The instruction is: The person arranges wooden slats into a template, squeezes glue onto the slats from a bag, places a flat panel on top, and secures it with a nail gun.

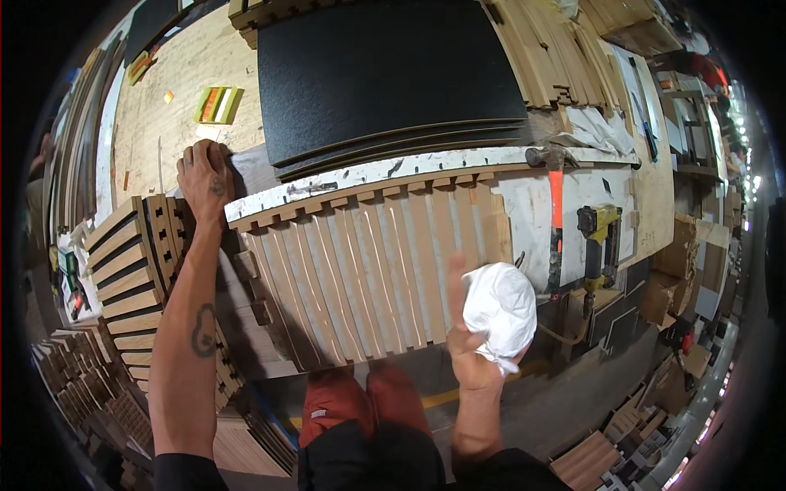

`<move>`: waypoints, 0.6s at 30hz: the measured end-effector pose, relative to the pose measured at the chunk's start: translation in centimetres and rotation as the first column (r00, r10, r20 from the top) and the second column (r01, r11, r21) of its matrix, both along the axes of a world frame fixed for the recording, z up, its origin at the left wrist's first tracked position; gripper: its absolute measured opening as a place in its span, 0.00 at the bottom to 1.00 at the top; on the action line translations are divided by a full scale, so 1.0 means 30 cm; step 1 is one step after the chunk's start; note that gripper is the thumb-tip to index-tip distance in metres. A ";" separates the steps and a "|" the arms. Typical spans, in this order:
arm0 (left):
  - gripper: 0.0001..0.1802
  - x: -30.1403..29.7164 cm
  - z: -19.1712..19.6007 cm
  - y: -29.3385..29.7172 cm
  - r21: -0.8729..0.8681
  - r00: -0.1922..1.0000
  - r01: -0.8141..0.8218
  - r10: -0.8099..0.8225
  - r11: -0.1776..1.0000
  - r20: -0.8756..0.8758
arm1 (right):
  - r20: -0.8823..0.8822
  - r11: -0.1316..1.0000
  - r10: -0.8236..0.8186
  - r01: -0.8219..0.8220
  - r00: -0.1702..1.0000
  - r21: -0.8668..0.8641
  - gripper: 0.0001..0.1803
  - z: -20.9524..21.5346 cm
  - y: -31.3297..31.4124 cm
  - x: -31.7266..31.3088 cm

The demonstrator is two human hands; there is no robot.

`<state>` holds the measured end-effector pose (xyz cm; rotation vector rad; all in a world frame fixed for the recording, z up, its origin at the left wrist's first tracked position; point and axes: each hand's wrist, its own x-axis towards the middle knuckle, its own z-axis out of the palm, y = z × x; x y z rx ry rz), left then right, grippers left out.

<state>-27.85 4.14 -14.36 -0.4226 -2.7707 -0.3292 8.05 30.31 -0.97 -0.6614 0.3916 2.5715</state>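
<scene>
My right hand (473, 360), blurred by motion, grips a plump white bag (501, 307) with a twisted lower end. It is over the right part of a row of brown wooden slats (352, 270) lying side by side with gaps. Thin glossy lines run along several slats. A paint-spotted white bar (368, 174) crosses their far ends. My left hand (205, 173) rests on the bench just beyond the bar's left end, fingers bent and a little apart, holding nothing I can see.
Stacked black panels (385, 74) lie beyond the bar. To the right are an orange-handled hammer (557, 196) and a yellow-and-black power tool (602, 241). A slatted wooden panel (127, 278) stands left of my forearm. A green-and-orange striped block (219, 105) sits at the far left.
</scene>
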 end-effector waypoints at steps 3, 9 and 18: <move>0.14 0.004 0.009 -0.002 -0.010 0.999 -0.011 0.011 1.000 0.031 | -0.199 0.948 0.317 -0.316 0.927 0.036 0.42 0.032 0.034 -0.007; 0.13 0.014 0.008 0.005 -0.042 1.000 -0.014 0.015 0.999 0.025 | 0.164 0.841 0.228 -0.279 0.960 0.463 0.41 0.010 0.075 0.006; 0.09 0.000 -0.013 -0.008 -0.028 0.993 0.056 -0.059 0.998 -0.101 | 0.489 -0.009 -0.408 -0.540 0.771 0.842 0.24 -0.110 0.145 -0.179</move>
